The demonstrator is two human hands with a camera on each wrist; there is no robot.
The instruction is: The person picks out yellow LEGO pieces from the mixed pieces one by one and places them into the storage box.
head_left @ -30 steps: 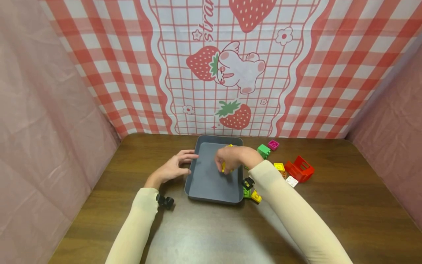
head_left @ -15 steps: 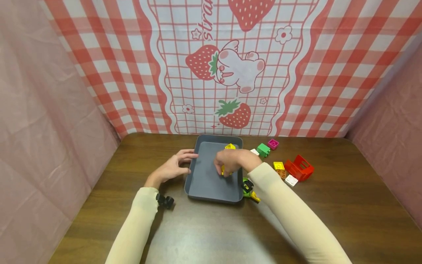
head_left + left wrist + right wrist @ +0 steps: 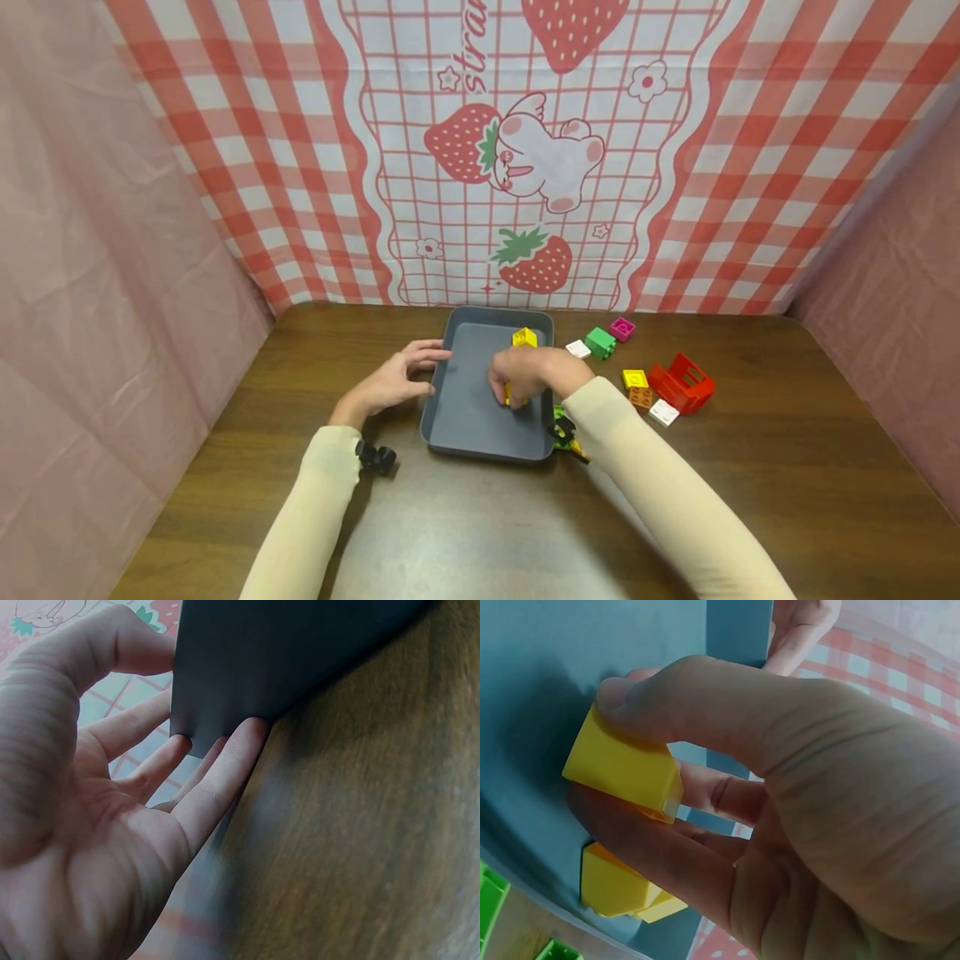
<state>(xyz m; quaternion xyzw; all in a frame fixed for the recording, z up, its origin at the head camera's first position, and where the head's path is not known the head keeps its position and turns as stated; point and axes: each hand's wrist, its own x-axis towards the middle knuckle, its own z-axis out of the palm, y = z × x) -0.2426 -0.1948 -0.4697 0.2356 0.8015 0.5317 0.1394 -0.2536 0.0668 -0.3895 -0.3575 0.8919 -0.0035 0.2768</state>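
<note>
The right hand [image 3: 519, 372] pinches a yellow plastic block [image 3: 619, 761] between thumb and fingers, inside the grey rectangular tray [image 3: 467, 417]; whether this block touches the tray floor, I cannot tell. Just beyond this hand, another yellow block [image 3: 524, 337] lies in the same tray. The left hand [image 3: 392, 379] has its fingers spread, and fingertips touch the tray wall which is nearest to it. To the right of the right hand, outside the tray, lie a green plastic block [image 3: 600, 342] and a red plastic piece with openings [image 3: 681, 386].
</note>
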